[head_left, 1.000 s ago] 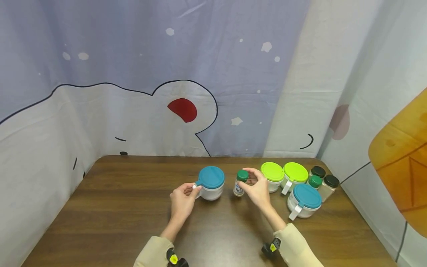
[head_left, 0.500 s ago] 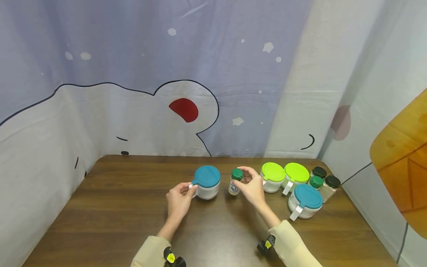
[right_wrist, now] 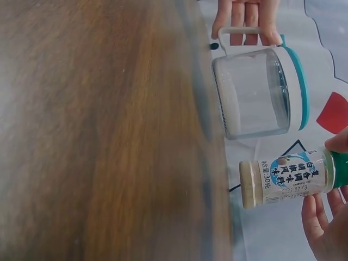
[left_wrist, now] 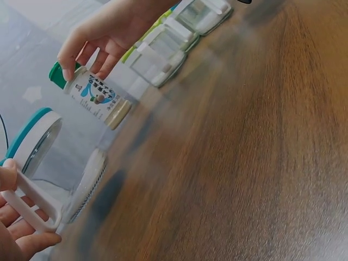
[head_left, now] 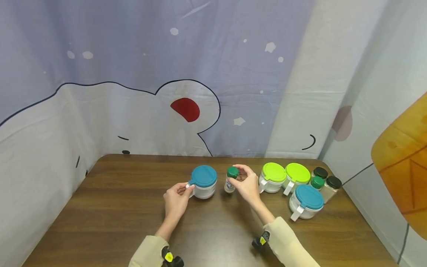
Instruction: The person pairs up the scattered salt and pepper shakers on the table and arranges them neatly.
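In the head view my left hand holds a clear seasoning jar by its white side handle. The jar has a blue lid and some pale contents at the bottom. To its right, my right hand grips a small spice bottle near its green cap, thumb on one side and fingers on the other. The bottle is upright, and the right wrist view shows its base off the table. Jar and bottle are apart, side by side. Whether the jar touches the table I cannot tell.
On the right of the wooden table stand two green-lidded jars, another blue-lidded jar, two black-capped bottles and a green-capped bottle. A printed curtain hangs behind the table.
Both hands have shifted a little to the left, carrying the blue-lidded seasoning jar and the spice bottle along. Both grips are unchanged. The group on the right stays in place.
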The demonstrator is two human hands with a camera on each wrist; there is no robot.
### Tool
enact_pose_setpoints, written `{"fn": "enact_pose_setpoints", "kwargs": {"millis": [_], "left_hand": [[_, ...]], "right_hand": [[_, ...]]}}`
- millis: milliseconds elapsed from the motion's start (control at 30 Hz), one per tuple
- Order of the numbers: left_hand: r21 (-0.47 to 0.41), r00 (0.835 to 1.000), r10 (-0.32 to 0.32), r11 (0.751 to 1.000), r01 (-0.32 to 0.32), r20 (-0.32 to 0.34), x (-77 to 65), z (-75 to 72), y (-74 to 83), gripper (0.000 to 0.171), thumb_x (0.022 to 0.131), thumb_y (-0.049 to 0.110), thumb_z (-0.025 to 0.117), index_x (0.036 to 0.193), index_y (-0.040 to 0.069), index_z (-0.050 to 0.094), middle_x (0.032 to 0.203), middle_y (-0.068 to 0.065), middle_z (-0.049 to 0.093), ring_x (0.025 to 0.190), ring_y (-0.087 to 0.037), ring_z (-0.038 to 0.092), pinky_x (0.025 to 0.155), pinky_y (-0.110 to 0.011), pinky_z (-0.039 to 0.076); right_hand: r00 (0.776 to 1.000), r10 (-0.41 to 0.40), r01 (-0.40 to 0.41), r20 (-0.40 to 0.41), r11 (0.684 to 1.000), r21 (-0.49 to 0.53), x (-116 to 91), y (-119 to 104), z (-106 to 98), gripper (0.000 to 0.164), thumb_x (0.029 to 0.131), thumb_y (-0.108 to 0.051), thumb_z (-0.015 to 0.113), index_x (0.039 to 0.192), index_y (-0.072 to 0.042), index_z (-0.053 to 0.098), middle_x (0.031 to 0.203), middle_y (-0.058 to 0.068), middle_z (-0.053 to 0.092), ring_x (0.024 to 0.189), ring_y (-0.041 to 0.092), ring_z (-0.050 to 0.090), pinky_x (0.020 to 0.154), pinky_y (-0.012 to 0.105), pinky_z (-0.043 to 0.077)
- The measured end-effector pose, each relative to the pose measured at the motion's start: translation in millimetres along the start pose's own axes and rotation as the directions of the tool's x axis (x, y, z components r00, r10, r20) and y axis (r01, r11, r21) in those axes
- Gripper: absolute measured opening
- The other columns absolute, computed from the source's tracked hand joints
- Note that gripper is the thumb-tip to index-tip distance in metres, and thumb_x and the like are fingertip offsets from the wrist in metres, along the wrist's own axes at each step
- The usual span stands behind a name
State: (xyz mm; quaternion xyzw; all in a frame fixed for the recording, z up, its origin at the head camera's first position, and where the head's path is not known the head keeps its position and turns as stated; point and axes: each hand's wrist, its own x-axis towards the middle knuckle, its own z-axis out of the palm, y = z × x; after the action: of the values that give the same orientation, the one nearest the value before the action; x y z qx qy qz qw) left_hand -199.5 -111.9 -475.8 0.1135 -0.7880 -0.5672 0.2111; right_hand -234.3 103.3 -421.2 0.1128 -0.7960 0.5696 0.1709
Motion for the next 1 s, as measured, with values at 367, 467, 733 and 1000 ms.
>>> {"fn": "enact_pose_setpoints", "kwargs": {"millis": [367, 467, 733, 1000], "left_hand": [[0.012, 1.0, 0.017, 1.0, -0.017, -0.025, 6.1, -10.5, -3.4, 0.026, 0.08, 0.016, 0.078, 0.096, -0.003, 0.072, 0.093, -0.02, 0.074, 0.086, -0.029, 0.073, 0.07, -0.034, 0.06], [0.021, 0.999, 0.027, 0.999, -0.026, -0.038, 8.2, -13.3, -4.6, 0.025, 0.081, 0.016, 0.077, 0.096, -0.003, 0.072, 0.092, -0.02, 0.074, 0.086, -0.03, 0.073, 0.071, -0.035, 0.06], [0.03, 0.997, 0.036, 0.999, -0.034, -0.062, 13.2, -20.6, -7.9, 0.024, 0.081, 0.015, 0.077, 0.094, -0.004, 0.072, 0.092, -0.02, 0.074, 0.086, -0.03, 0.073, 0.071, -0.034, 0.06], [0.041, 0.996, 0.014, 0.999, -0.01, -0.088, 18.4, -28.4, -10.4, 0.025, 0.082, 0.016, 0.076, 0.096, -0.005, 0.072, 0.094, -0.022, 0.073, 0.088, -0.031, 0.072, 0.073, -0.036, 0.06]], "right_hand": [[1.0, 0.003, -0.002, 0.004, 1.0, -0.013, 12, 39, 22, 0.04, 0.068, -0.002, 0.08, 0.106, -0.007, 0.068, 0.091, 0.012, 0.072, 0.077, 0.014, 0.066, 0.07, 0.027, 0.058], [1.0, -0.009, 0.009, 0.013, 1.0, -0.007, 13, 39, 26, 0.039, 0.068, -0.003, 0.08, 0.105, -0.007, 0.068, 0.09, 0.011, 0.072, 0.076, 0.011, 0.064, 0.069, 0.024, 0.057], [0.998, -0.035, 0.035, 0.051, 0.999, -0.003, 17, 37, 36, 0.039, 0.069, -0.003, 0.08, 0.106, -0.006, 0.068, 0.094, 0.01, 0.072, 0.079, 0.016, 0.067, 0.071, 0.031, 0.059], [0.997, -0.029, 0.029, 0.067, 1.0, -0.005, 19, 34, 47, 0.039, 0.069, -0.004, 0.08, 0.106, -0.008, 0.068, 0.096, 0.008, 0.071, 0.08, 0.017, 0.066, 0.072, 0.03, 0.058]]}}
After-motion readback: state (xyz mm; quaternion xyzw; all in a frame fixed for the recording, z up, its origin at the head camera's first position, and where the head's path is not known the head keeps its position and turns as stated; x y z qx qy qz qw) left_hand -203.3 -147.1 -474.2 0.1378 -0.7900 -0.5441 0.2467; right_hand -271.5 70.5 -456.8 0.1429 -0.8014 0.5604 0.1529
